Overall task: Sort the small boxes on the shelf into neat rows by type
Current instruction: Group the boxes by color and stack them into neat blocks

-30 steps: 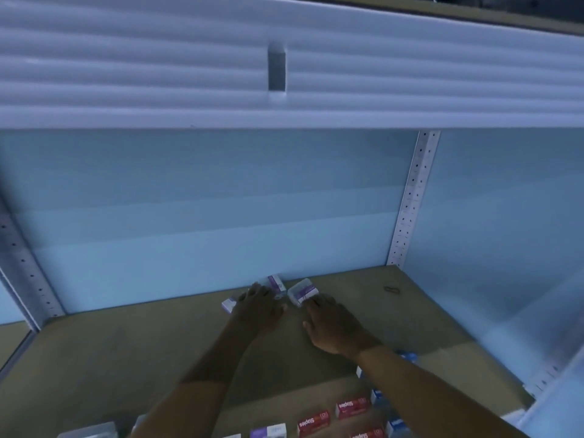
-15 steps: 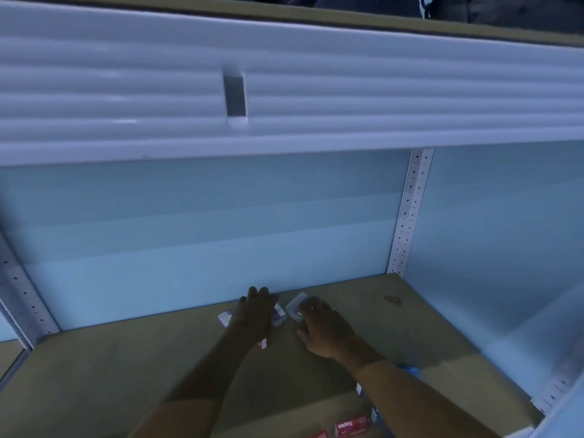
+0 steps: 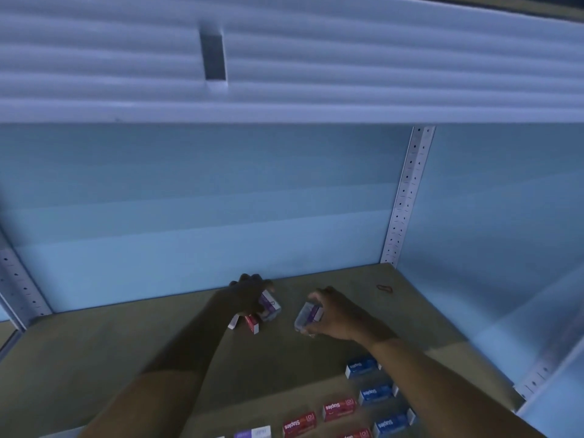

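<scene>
Head view: at the shelf [image 3: 94,358] back, one purple box [image 3: 269,306] is gripped by the left hand [image 3: 245,297], another [image 3: 308,316] by the right hand [image 3: 339,314]; light, stiff cartons, probably best pinched across their long sides

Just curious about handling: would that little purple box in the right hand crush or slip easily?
Probably stiff: the purple box keeps its square edges in the right hand. Likely light, since fingertips alone hold it. Its flat sides should not roll.
</scene>
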